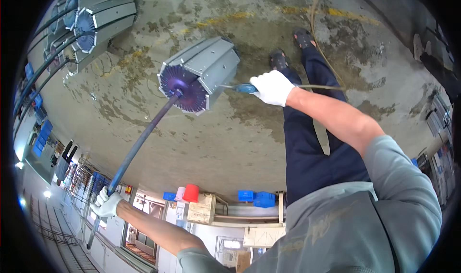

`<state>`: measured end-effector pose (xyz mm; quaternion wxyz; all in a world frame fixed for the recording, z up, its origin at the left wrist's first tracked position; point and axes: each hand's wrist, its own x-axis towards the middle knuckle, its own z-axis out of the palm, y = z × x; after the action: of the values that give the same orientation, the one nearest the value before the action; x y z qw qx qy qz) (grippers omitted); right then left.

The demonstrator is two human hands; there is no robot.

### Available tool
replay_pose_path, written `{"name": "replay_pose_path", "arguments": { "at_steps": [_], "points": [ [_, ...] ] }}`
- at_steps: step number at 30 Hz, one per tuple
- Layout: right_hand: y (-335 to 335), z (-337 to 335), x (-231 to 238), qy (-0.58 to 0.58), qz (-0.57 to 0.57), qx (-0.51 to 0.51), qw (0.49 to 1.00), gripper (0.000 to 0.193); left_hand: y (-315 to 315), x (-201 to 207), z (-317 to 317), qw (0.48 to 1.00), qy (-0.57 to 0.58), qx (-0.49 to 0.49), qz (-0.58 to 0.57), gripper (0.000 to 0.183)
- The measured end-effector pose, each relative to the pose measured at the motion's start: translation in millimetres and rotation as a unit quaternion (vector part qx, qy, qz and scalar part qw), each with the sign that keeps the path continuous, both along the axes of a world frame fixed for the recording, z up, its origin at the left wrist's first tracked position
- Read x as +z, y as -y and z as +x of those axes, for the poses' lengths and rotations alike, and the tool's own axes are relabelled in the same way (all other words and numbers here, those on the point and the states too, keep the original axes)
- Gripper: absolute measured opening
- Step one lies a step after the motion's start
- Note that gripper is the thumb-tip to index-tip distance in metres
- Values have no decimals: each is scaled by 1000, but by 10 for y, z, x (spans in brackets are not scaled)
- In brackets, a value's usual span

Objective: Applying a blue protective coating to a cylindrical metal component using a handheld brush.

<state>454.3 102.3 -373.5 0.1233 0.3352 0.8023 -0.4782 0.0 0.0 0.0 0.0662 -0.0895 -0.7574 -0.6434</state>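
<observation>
My left hand, in a white glove, is wrapped round the long dark shaft near its outer end. At the shaft's other end is a grey drum with flat panels and a purple slotted end disc. In its white glove, my right hand grips a blue air blow gun. The gun's thin nozzle points at the drum's near right side; whether it touches cannot be seen. A thin yellowish hose runs from behind that hand.
More drums with shafts stand at the upper left. The concrete floor has dark wet patches and a worn yellow line. My legs are right of the drum. Another person's legs show at far right. A red bucket and blue bins appear below.
</observation>
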Motion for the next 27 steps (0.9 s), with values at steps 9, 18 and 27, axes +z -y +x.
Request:
{"name": "replay_pose_path", "arguments": {
  "at_steps": [9,18,27],
  "points": [
    [-135,-82,-384,-70,69,-29,995,21,266,-50,-31,999,8,-25,42,52],
    [9,217,-607,84,-14,-66,994,18,565,-132,-82,999,5,34,9,46],
    [-38,125,-292,-40,-14,22,999,22,953,-245,-78,972,6,230,45,21]
  ]
}}
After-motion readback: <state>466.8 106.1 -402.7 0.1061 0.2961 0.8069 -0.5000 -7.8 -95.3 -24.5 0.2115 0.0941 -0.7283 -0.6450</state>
